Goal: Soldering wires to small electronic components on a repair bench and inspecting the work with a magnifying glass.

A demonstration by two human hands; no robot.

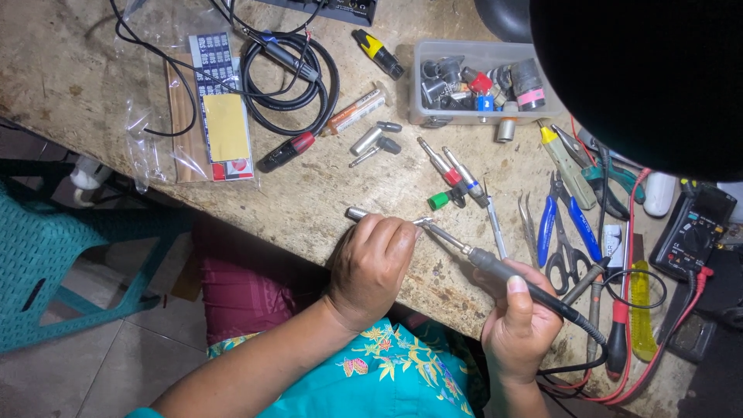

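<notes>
two hands rest at the workbench (93, 54) edge. left hand (370, 267), knuckles up, fingers pinching a metal plug (364, 216) against the wood. right hand (517, 321) fisted around a soldering iron (503, 272), tip touching the plug. clear plastic bin (433, 81) behind holds mixed connectors (480, 81).

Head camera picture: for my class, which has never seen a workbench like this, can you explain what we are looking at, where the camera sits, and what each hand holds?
The one picture comes from a camera worn on a person's head, looking down at their own bare hands over a worn workbench. The left hand pinches a small metal plug. The right hand grips a soldering iron like a pen, its tip at the plug. Around them lie a coiled black cable, a clear box of connectors, blue-handled pliers, scissors, loose plugs and a multimeter.
</notes>
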